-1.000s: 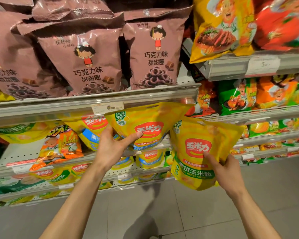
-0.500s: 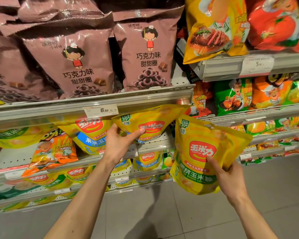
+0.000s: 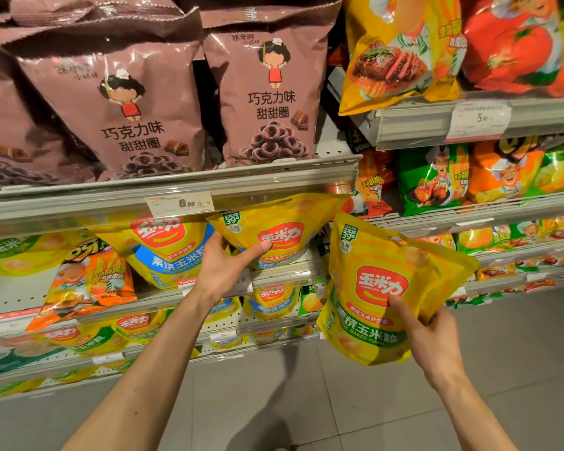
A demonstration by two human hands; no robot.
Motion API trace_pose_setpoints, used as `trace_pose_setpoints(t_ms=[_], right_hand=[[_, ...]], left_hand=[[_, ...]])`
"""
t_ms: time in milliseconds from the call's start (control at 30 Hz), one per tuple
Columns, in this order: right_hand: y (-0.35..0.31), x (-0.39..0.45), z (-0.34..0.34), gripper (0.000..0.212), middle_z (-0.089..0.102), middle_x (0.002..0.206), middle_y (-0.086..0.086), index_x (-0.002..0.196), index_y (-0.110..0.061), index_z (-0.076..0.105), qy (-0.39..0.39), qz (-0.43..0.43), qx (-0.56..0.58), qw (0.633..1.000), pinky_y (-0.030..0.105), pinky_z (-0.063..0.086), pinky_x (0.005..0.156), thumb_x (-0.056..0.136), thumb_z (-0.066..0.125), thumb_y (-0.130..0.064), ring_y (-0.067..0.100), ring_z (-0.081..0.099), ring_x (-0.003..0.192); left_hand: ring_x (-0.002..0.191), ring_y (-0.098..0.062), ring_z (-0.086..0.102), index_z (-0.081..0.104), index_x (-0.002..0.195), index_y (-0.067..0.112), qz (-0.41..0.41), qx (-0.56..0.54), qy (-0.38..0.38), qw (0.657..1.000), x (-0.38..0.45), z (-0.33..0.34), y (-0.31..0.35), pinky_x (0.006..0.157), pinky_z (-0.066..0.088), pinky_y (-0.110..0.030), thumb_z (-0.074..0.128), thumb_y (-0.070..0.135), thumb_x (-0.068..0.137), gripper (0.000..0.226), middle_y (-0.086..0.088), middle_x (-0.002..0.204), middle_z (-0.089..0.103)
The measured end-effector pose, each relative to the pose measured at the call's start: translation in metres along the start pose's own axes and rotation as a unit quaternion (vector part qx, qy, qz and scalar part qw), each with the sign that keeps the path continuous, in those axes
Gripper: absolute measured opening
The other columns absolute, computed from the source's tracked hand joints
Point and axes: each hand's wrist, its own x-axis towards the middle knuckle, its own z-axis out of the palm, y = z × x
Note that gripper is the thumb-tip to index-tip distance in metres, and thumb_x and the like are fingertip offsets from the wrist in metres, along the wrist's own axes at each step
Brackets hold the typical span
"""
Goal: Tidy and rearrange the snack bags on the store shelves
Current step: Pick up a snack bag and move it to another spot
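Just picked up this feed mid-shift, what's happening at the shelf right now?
A person is sorting yellow corn snack bags. The left hand grips a blue-banded yellow bag at the shelf edge, under the price tag. The right hand holds a green-banded yellow bag out in front of the shelves, clear of them. Brown chocolate ring bags stand on the shelf above.
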Motion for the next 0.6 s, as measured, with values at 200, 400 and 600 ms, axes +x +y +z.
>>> trace_pose_setpoints(t_ms=[200,400,600], right_hand=[[0.001,-0.001,-0.004,0.051,0.071,0.106,-0.004,0.124,-0.023,0.061,-0.013,-0.002,-0.004,1.0,0.042,0.054,0.089,0.077,0.072,-0.042,0.02,0.067,0.096],[-0.005,0.007,0.009,0.023,0.076,0.088,-0.021,0.111,-0.03,0.064,-0.083,-0.017,-0.014,0.996,0.014,0.055,0.064,0.09,0.072,-0.024,0.001,0.073,0.083],[-0.026,0.029,0.031,0.023,0.076,0.089,-0.025,0.11,-0.031,0.067,-0.111,-0.044,-0.028,0.992,0.011,0.056,0.065,0.089,0.073,-0.029,-0.005,0.072,0.086]], left_hand=[[0.095,-0.001,0.072,0.066,0.116,0.013,0.004,0.016,-0.007,1.0,0.001,-0.001,-0.001,0.083,0.058,-0.019,0.087,0.041,0.072,0.056,0.005,0.108,0.076],[0.085,0.009,0.069,0.065,0.108,0.015,0.014,0.031,-0.029,0.999,0.002,-0.003,-0.001,0.071,0.052,-0.009,0.085,0.034,0.079,0.041,0.008,0.1,0.074],[0.082,-0.025,0.075,0.068,0.095,0.008,0.01,0.008,-0.014,1.0,0.002,-0.003,0.003,0.081,0.062,-0.047,0.083,0.048,0.08,0.046,0.0,0.083,0.076]])
